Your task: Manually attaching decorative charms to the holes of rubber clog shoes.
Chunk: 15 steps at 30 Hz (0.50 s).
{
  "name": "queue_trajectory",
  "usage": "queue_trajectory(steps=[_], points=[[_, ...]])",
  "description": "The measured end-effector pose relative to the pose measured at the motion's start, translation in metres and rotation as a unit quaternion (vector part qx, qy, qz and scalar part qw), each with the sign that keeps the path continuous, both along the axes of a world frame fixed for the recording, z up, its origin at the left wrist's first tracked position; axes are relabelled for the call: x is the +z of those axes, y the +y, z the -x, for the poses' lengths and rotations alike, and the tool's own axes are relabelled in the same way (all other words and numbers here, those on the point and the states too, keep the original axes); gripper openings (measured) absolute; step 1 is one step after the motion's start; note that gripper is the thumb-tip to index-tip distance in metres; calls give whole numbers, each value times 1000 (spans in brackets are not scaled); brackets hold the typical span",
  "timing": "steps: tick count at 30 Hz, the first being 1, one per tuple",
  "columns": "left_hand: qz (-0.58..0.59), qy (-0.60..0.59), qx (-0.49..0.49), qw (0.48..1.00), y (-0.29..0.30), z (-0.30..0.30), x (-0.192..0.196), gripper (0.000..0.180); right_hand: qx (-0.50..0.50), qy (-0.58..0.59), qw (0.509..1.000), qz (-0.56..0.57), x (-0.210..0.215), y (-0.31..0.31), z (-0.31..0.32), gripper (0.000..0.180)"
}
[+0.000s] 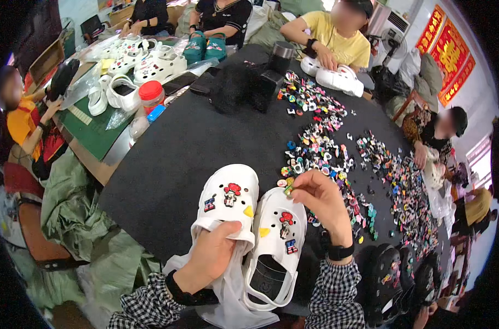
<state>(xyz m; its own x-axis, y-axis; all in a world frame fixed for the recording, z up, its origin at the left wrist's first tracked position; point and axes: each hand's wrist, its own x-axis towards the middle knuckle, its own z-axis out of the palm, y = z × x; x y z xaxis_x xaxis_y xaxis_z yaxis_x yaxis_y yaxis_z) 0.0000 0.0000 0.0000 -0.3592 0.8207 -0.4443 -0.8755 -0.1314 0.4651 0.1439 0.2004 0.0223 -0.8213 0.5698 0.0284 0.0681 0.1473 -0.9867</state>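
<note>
Two white clogs lie side by side in front of me, toes pointing away. My left hand [208,256] grips the left clog [216,183] near its opening, thumb on top of the upper. A clear plastic bag [232,304] hangs below that hand. On both clogs sit red, yellow and flag-patterned charms. Above the toe of the right clog [270,211], my right hand [322,200] pinches a small green-and-yellow charm [288,189] between thumb and fingertips. Whether the charm touches the clog, I cannot tell.
Loose colourful charms [318,145] spread over the right of the black table [156,148]. Black clogs [386,274] stand at the lower right. A dark tumbler [282,55] and black fuzzy item [235,90] are at the back. Several people work around; white clogs [159,68] pile up far left.
</note>
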Motion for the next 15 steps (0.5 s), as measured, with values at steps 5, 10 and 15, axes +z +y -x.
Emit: queue_trajectory(steps=[5, 10, 15], points=[[-18, -4, -26, 999, 6, -1, 8, 42, 42, -73, 991, -106, 39, -20, 12, 23], [-43, -3, -44, 998, 1, 1, 1, 36, 75, -117, 983, -123, 44, -20, 39, 19], [-31, 74, -55, 995, 0, -4, -7, 31, 94, -169, 969, -155, 28, -12, 61, 18]])
